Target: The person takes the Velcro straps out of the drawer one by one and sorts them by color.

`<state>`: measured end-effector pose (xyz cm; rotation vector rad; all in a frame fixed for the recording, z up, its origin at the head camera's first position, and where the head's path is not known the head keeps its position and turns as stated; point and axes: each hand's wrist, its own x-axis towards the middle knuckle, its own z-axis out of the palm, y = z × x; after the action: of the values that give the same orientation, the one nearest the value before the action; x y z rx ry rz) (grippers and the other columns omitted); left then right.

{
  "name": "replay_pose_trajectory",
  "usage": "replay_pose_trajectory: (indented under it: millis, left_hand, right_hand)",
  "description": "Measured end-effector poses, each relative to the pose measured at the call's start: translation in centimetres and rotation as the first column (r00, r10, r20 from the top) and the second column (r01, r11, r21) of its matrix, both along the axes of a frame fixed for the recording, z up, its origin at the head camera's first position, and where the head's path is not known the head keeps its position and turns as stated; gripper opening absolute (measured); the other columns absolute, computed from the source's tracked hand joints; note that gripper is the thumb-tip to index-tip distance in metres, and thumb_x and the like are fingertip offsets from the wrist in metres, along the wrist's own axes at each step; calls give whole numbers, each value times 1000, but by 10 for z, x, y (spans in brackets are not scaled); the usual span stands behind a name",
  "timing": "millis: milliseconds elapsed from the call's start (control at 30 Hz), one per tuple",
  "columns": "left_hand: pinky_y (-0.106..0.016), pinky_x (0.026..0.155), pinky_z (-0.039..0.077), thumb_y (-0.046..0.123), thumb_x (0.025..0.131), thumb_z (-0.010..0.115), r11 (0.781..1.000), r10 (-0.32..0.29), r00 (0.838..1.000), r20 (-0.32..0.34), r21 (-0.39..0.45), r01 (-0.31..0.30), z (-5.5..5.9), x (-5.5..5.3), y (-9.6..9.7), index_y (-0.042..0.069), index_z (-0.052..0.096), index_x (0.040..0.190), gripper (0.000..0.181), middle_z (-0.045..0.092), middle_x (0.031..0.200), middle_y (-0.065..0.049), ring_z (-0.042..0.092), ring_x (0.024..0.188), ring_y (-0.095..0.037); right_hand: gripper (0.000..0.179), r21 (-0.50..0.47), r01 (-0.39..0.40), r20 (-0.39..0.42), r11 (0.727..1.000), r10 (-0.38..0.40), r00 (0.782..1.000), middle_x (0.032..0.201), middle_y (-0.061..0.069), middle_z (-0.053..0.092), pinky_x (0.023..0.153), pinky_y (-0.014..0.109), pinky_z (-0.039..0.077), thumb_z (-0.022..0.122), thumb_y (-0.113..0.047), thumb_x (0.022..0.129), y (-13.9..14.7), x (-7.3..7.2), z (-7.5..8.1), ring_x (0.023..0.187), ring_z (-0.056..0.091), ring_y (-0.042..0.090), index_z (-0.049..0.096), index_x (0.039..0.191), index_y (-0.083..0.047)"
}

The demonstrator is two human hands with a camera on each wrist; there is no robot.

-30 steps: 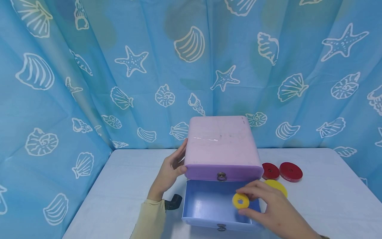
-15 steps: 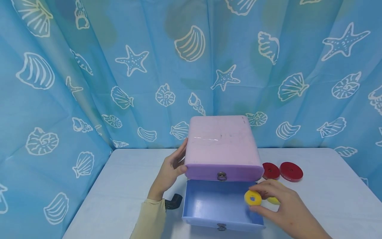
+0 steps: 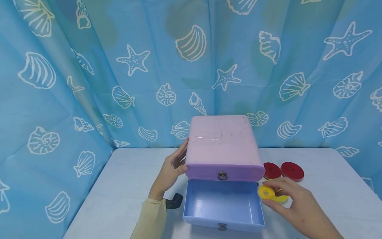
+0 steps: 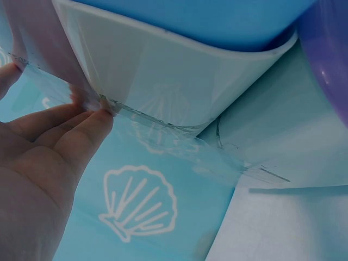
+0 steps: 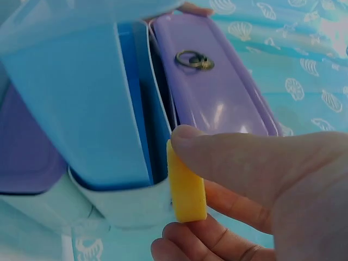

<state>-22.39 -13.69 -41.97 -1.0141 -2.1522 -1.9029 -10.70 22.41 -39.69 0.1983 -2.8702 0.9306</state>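
Note:
A small drawer cabinet with a pink top and a purple upper drawer front stands on the table. Its blue drawer is pulled out, and nothing lies in the visible part. My left hand rests against the cabinet's left side, thumb near the front corner; in the left wrist view the fingertips touch the side wall. Just off the blue drawer's right edge, my right hand pinches a yellow ring between thumb and fingers. The right wrist view shows that yellow ring edge-on.
Two red discs lie right of the cabinet. Partly behind my right hand is a flat yellow piece. A black elbow-shaped piece sits left of the drawer. A blue shell-print curtain hangs behind the white table.
My right hand has carried the yellow ring rightward, from over the blue drawer to just beyond its right edge. My left hand has stayed at the cabinet's side.

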Motion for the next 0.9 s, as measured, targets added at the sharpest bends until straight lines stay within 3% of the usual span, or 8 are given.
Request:
replay_pose_trajectory:
  millis: [133,267,700,900]
  left_hand:
    - [-52,114,34,66,87,65,1000,-1,1000,1,1,1,1,0,1,24,28,160,92,29,163,2,31,149,-23]
    - [-52,114,34,66,87,65,1000,3,1000,5,0,-3,1,1,1,26,29,160,91,30,163,3,31,148,-21]
    - [-60,112,32,67,87,65,1000,2,1000,3,-2,-2,0,0,0,26,29,160,91,29,163,3,31,148,-22]
    - [-54,113,34,68,87,65,1000,6,1000,12,-7,-6,2,2,0,26,29,160,91,30,163,4,32,148,-21]
  right_hand:
    - [62,43,29,1,999,-29,1000,113,5,67,79,55,59,91,-36,72,7,-2,-3,90,65,17,68,126,-17]
    - [62,58,51,-9,997,-50,999,114,8,66,77,53,60,91,-38,73,11,-5,-4,90,65,21,68,125,-15]
    - [58,107,103,-69,989,-96,993,115,19,63,78,53,59,91,-27,74,28,-18,-18,93,66,34,67,122,-7]
    - [57,128,123,-53,984,-117,992,116,23,61,77,54,59,89,-24,76,38,-25,-24,96,64,39,65,124,-3]
